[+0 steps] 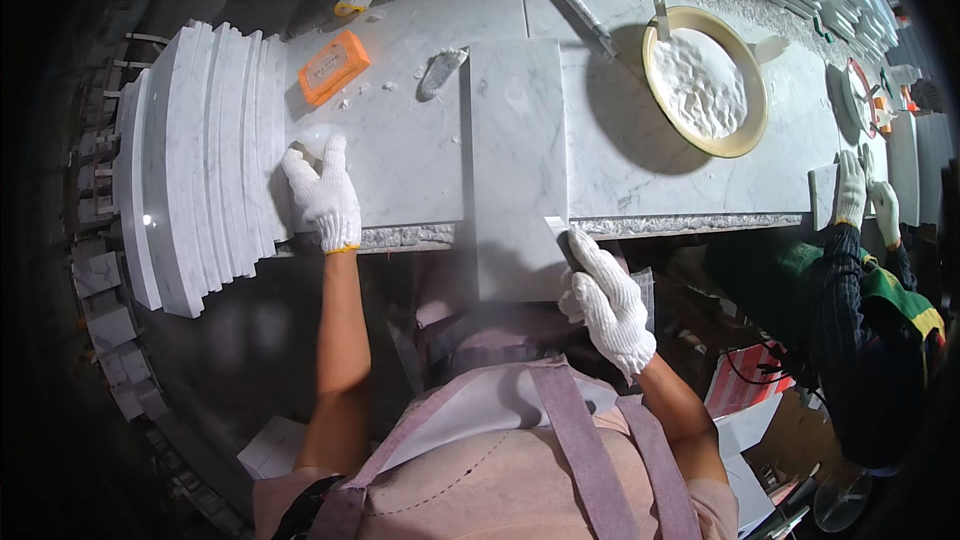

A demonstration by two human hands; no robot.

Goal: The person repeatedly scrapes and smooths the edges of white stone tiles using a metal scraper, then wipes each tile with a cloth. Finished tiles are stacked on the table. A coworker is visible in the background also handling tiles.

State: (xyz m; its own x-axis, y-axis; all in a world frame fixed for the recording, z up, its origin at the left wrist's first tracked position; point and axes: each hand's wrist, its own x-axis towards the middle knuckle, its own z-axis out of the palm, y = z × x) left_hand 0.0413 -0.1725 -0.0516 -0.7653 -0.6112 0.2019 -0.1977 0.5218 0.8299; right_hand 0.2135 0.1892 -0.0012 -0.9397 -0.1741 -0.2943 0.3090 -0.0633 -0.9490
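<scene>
My left hand (325,198), in a white knit glove, is closed around the lower edge of a small whitish rounded piece (318,137). It is just right of a row of upright marble slabs (190,160). My right hand (612,305), gloved alike, grips a scraper (567,246) with a dark handle and a short pale blade. The blade rests at the right edge of a long marble strip (517,150). That strip lies across the stone bench, its near end jutting past the bench's front edge. Most of the scraper's handle is hidden by my fingers.
A yellow-rimmed bowl of white powder (700,80) stands at right, a metal ruler-like bar (582,15) beside it. An orange packet (333,67) and a powdery rag-like lump (442,72) lie left. At far right a co-worker's gloved hands (852,190) hold a slab.
</scene>
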